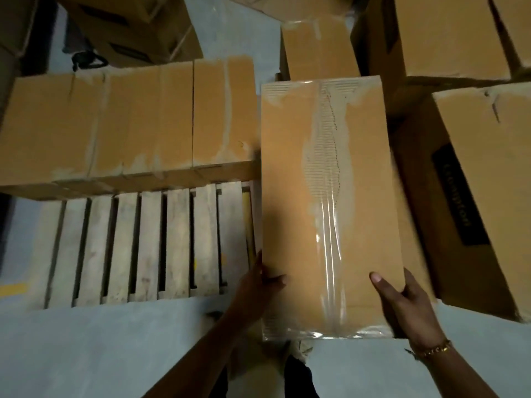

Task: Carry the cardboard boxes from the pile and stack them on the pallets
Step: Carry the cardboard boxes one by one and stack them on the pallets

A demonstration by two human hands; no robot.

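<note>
I hold a long cardboard box with clear tape down its top, lengthwise in front of me. My left hand grips its near left edge, thumb on top. My right hand grips the near right edge, thumb on the top face, fingers down the side. The box hangs just right of a wooden pallet. A row of similar boxes lies across the pallet's far half; its near slats are bare.
A pile of larger cardboard boxes stands at the right and back right. More boxes sit at the back left, with a narrow box behind the held one. Grey floor lies before the pallet.
</note>
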